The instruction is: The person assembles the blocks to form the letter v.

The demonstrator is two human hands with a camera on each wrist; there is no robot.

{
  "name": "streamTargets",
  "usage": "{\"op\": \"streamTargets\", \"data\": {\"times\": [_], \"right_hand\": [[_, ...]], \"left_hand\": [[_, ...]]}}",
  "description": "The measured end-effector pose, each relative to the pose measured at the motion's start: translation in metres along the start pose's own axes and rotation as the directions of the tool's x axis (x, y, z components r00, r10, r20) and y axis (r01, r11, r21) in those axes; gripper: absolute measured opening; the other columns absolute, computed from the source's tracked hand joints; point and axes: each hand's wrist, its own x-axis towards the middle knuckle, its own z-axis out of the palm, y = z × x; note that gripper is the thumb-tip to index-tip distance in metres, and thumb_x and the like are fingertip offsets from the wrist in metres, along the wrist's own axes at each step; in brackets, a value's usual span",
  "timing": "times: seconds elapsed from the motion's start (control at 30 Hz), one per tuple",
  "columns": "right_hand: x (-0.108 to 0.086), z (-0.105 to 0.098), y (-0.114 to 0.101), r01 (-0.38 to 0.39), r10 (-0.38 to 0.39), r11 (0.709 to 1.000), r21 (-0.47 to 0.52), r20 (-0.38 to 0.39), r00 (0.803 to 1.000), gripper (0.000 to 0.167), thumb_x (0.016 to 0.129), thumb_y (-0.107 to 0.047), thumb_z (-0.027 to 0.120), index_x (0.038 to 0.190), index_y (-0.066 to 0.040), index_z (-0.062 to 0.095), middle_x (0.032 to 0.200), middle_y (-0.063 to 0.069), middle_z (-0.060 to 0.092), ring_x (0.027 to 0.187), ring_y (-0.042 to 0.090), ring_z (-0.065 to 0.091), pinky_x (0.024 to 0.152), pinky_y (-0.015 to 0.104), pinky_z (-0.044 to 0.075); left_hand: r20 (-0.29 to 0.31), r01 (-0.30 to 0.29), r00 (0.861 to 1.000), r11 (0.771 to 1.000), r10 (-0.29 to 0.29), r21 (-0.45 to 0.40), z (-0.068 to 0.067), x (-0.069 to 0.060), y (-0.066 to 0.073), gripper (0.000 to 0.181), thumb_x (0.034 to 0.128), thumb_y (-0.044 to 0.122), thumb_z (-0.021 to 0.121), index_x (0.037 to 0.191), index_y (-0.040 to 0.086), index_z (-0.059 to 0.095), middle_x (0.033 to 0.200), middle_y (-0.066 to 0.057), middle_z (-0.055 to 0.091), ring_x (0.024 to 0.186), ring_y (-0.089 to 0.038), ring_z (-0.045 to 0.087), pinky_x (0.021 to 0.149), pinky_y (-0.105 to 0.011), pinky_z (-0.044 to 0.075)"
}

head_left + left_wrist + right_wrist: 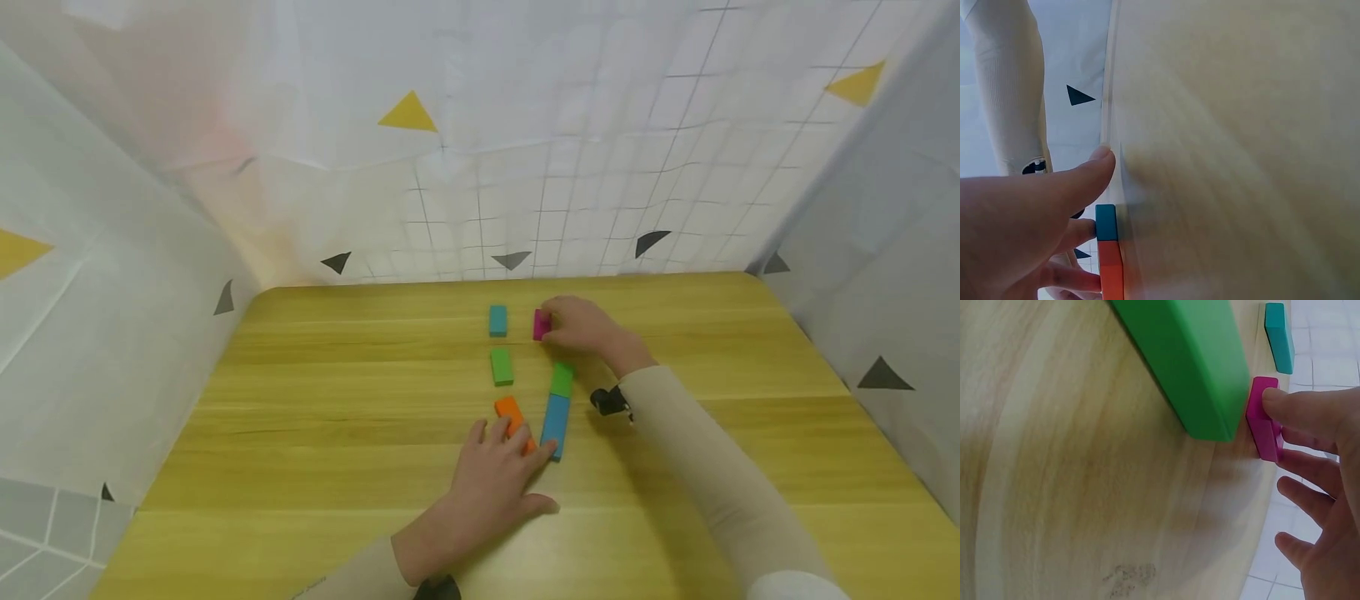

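The right hand [581, 323] grasped a magenta rectangular block [541, 326] between thumb and fingers, near the far edge of the wood-grained surface [330, 450]. The left hand [491, 479] was unclenched, its fingers spread, touching the near end of a blue block [556, 421] and an orange block [508, 408] just beside it. The blue block's far end met a green block [562, 380], making a row that stopped short of the magenta block. Left of that row, a second green block [502, 367] lay beyond the orange one, and a teal block [498, 321] lay farther out, about level with the magenta block and apart from it. White sheeting [300, 200] with yellow and dark triangles stood behind.
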Motion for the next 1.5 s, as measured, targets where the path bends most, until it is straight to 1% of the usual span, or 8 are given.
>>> {"op": "streamTargets", "data": {"times": [0.23,0.47,0.6,0.77,0.9,1.0,1.27,1.5], "right_hand": [[0.004,0.004,0.000,0.029,-0.029,1.000,-0.004,-0.013,0.999,0.014,0.084,-0.015,0.071,0.093,-0.009,0.063,0.084,0.004,0.061,0.079,0.022,0.052,0.071,0.035,0.042],[0.003,0.002,-0.004,0.001,-0.001,1.000,-0.012,0.010,1.000,0.016,0.085,-0.016,0.071,0.096,-0.009,0.064,0.085,0.004,0.061,0.078,0.022,0.052,0.071,0.034,0.043],[0.003,0.001,-0.005,0.001,-0.001,1.000,-0.003,0.012,1.000,0.016,0.085,-0.016,0.071,0.097,-0.009,0.064,0.085,0.004,0.062,0.077,0.022,0.052,0.070,0.034,0.043],[0.004,0.003,0.000,-0.010,0.010,1.000,0.021,0.009,1.000,0.018,0.085,-0.017,0.071,0.101,-0.011,0.066,0.087,0.003,0.065,0.079,0.022,0.054,0.073,0.034,0.046],[0.003,0.004,0.004,-0.011,0.010,1.000,0.023,0.003,1.000,0.019,0.085,-0.018,0.072,0.102,-0.012,0.067,0.088,0.003,0.066,0.080,0.021,0.055,0.073,0.034,0.046],[0.001,0.003,0.005,0.000,0.000,1.000,0.021,0.001,1.000,0.019,0.085,-0.019,0.072,0.101,-0.012,0.067,0.087,0.003,0.066,0.079,0.021,0.055,0.073,0.034,0.047],[-0.010,0.000,0.003,0.036,-0.036,0.999,0.004,-0.014,0.999,0.019,0.084,-0.018,0.074,0.100,-0.010,0.068,0.088,0.004,0.067,0.080,0.021,0.055,0.075,0.036,0.049],[-0.015,0.001,0.000,0.051,-0.052,0.998,-0.037,-0.012,0.999,0.020,0.085,-0.021,0.073,0.102,-0.012,0.068,0.088,0.002,0.066,0.080,0.020,0.055,0.075,0.035,0.048]], "left_hand": [[0.006,0.002,1.000,1.000,-0.002,0.000,0.000,0.001,-0.001,0.075,0.0821,0.082,0.045,0.147,0.045,0.043,0.142,0.001,0.054,0.133,-0.029,0.046,0.108,-0.057,0.039],[0.014,0.004,1.000,1.000,-0.004,-0.010,0.000,0.001,0.000,0.074,0.0825,0.082,0.045,0.147,0.046,0.042,0.139,0.002,0.055,0.132,-0.029,0.046,0.106,-0.058,0.040],[0.011,0.002,1.000,1.000,-0.002,-0.005,0.000,0.001,-0.001,0.074,0.0825,0.082,0.045,0.147,0.046,0.043,0.139,0.003,0.055,0.132,-0.029,0.047,0.105,-0.058,0.041],[0.002,-0.007,1.000,1.000,0.007,0.000,0.000,0.001,0.000,0.074,0.0827,0.082,0.045,0.146,0.045,0.044,0.137,0.003,0.056,0.130,-0.028,0.048,0.104,-0.057,0.042],[-0.007,-0.011,1.000,1.000,0.011,-0.005,0.000,0.001,-0.001,0.074,0.0826,0.082,0.046,0.146,0.044,0.044,0.136,0.003,0.057,0.129,-0.028,0.049,0.105,-0.057,0.042],[-0.014,-0.010,1.000,1.000,0.009,-0.008,0.000,0.001,-0.001,0.074,0.0824,0.081,0.046,0.146,0.044,0.045,0.135,0.003,0.057,0.129,-0.028,0.048,0.105,-0.057,0.041],[-0.028,-0.014,0.999,1.000,0.014,-0.005,0.000,0.000,0.000,0.074,0.0823,0.081,0.047,0.146,0.043,0.046,0.134,0.003,0.057,0.129,-0.029,0.049,0.105,-0.057,0.041],[-0.017,-0.010,1.000,1.000,0.010,-0.022,-0.002,-0.001,0.000,0.074,0.0827,0.080,0.048,0.146,0.043,0.045,0.138,0.002,0.055,0.132,-0.030,0.047,0.107,-0.059,0.040]]}}
